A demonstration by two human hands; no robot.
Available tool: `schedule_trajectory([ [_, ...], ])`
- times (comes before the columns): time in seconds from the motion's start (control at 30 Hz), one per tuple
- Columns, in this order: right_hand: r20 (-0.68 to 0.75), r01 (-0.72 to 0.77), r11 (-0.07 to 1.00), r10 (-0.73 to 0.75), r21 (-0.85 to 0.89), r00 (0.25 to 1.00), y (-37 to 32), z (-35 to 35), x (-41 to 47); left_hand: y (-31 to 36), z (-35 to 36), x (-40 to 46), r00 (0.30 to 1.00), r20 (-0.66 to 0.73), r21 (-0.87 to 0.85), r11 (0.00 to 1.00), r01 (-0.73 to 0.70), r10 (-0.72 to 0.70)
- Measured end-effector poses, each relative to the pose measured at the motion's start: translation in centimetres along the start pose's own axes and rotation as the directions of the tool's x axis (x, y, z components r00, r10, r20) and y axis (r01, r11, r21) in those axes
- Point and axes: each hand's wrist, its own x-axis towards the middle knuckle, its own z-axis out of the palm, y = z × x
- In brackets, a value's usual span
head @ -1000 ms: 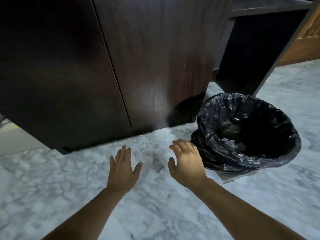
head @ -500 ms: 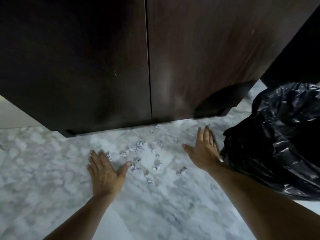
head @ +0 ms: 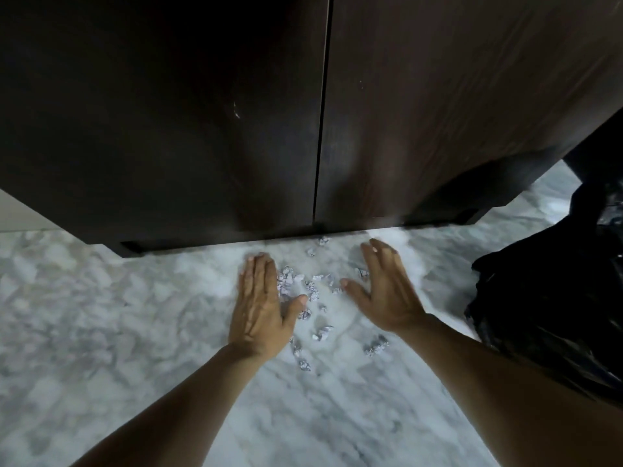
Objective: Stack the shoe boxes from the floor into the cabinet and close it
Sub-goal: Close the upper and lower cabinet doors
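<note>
Dark wooden cabinet [head: 202, 112], doors apparently closed, fills upper frame; flat left hand [head: 261, 308] and right hand [head: 384, 291] flank crumpled foil scraps [head: 303, 288] at centre.

Dim, soft light — dark cabinet [head: 202, 112] faintly glossy, pale floor [head: 101, 332] brighter, slight motion blur, wide-angle bowing.

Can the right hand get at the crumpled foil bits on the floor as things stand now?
Probably yes: the right hand lies open on the marble floor right beside the foil bits, with nothing between them.
</note>
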Motion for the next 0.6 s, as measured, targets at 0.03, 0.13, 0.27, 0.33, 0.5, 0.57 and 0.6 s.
schedule_trajectory([
  [0.03, 0.019, 0.058, 0.998, -0.058, 0.0, 0.998, -0.5, 0.4, -0.2, 0.4, 0.1, 0.3, 1.0, 0.006, -0.01, 1.0, -0.028, 0.028],
  [0.13, 0.059, 0.143, 0.989, -0.141, -0.027, 0.988, -1.6, 1.5, 0.2, 1.3, 0.5, 0.9, 0.994, 0.018, -0.029, 0.994, -0.105, 0.105],
  [0.27, 0.116, 0.208, 0.976, -0.2, -0.062, 0.973, -2.6, 1.9, 1.7, 1.1, 0.9, 1.2, 0.991, 0.002, -0.064, 0.989, -0.135, 0.135],
  [0.33, 0.139, 0.237, 0.971, -0.23, -0.033, 0.963, -3.0, 2.0, 1.9, 0.9, 0.9, 1.0, 0.986, -0.007, -0.084, 0.983, -0.166, 0.166],
  [0.5, 0.103, 0.324, 0.936, -0.339, 0.139, 0.935, -2.4, 0.9, -1.2, 1.0, 0.1, -0.3, 0.968, -0.064, -0.213, 0.944, -0.25, 0.242],
  [0.57, 0.017, 0.311, 0.934, -0.319, 0.177, 0.948, -1.8, 0.2, -3.6, 1.0, -0.1, -0.5, 0.966, -0.09, -0.234, 0.937, -0.259, 0.244],
  [0.6, -0.015, 0.281, 0.939, -0.284, 0.199, 0.959, -1.6, 0.0, -4.9, 1.0, -0.2, -0.4, 0.967, -0.094, -0.226, 0.941, -0.252, 0.236],
])
